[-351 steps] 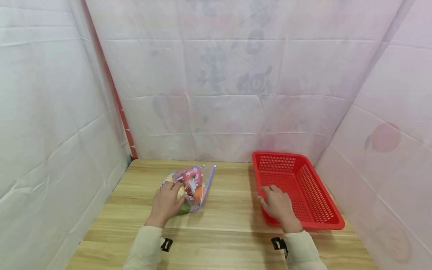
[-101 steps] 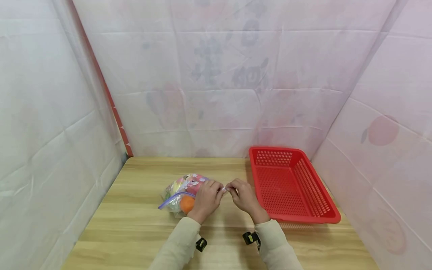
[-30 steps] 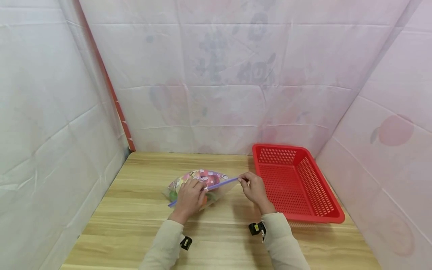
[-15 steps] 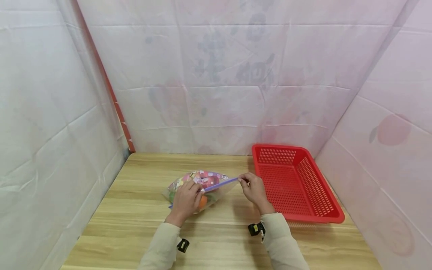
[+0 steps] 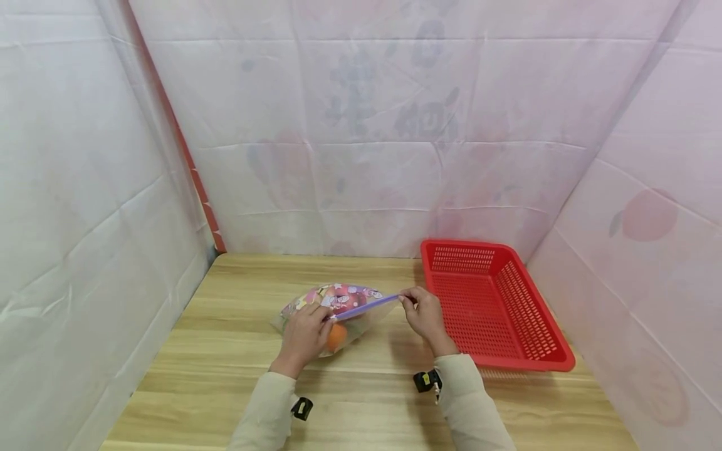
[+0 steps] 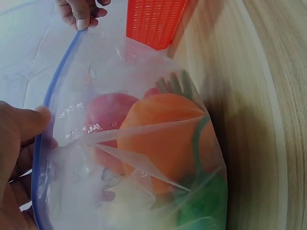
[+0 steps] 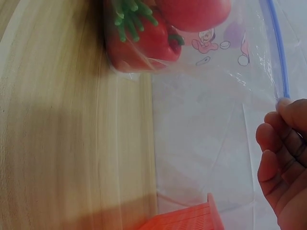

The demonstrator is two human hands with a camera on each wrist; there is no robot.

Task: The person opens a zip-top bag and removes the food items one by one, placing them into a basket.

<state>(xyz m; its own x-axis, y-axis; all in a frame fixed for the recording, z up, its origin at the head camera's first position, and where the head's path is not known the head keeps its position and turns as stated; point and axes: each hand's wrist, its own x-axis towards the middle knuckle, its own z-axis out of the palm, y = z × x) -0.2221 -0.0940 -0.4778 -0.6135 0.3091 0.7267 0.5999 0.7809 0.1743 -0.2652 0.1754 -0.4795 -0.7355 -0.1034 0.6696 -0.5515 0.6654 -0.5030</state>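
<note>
Where purple, bag rim (image 5: pixel 366 307) in hands (image 5: pixel 306 332) (image 5: pixel 425 315)

Fingers (image 5: pixel 320 312) on bag (image 5: pixel 348 302); red basket (image 5: pixel 474 310) near

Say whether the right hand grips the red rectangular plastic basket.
No, the right hand pinches the purple zip strip of the clear plastic bag.

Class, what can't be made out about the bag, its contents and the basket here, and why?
Head view: part of the purple-edged clear printed plastic bag, hidden by the left hand.
Left wrist view: what the pale yellowish shape is, blurred by plastic.
Right wrist view: part of the smooth round red object, cut off by the top edge.
Right wrist view: most of the red perforated plastic basket, cut off by the bottom edge.
</note>
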